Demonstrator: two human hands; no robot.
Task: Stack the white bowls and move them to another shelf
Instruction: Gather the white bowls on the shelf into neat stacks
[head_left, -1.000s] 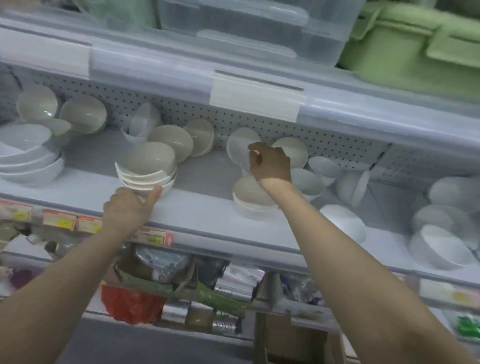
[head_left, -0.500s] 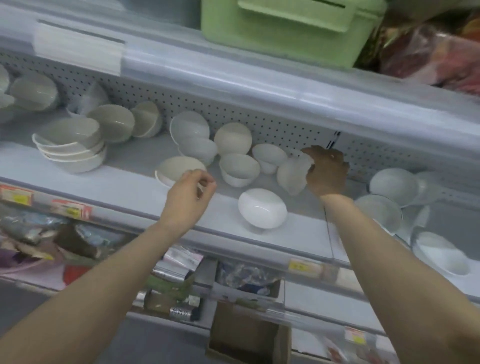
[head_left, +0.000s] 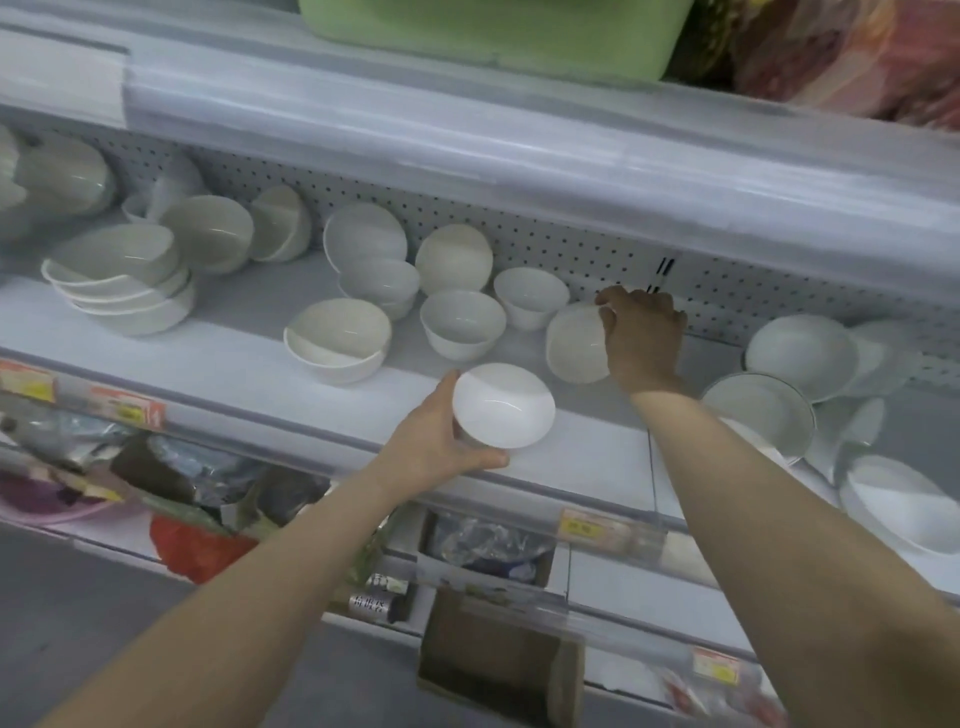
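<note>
A: Bowls all over the white shelf (head_left: 249, 364), head cam view. What's the L hand doing?

B: Left hand (head_left: 436, 441) is at the shelf's front edge, fingers wrapped round a small white bowl (head_left: 503, 405) lying tipped, its rounded outside facing the cam. Thumb under it by the shelf lip, palm on its left side.

A: And the R?

B: Right hand (head_left: 644, 338) is further back, near the pegboard back wall (head_left: 545, 244). Fingers curled over the rim of a tilted bowl (head_left: 576, 345), its opening facing left and toward the cam. Grasping it; can't tell if it's lifted or touching the shelf.

A: Other bowls?

B: Stack of wide bowls (head_left: 122, 291) far left, several nested. Shallow bowl pair (head_left: 337, 340) in the middle, upright. An upright bowl (head_left: 462, 323) just beside the tilted one, another (head_left: 531, 297) behind it. More lean on the back wall, e.g. one on edge (head_left: 453, 258). Right section has a loose cluster, incl. a big one on its side (head_left: 800, 356).

A: Above and below?

B: Green plastic bin (head_left: 493, 31) on the shelf above. Lower shelf has packaged goods, blurry, and a cardboard box (head_left: 498, 670). Yellow price tags (head_left: 124, 410) along the front rail.
</note>
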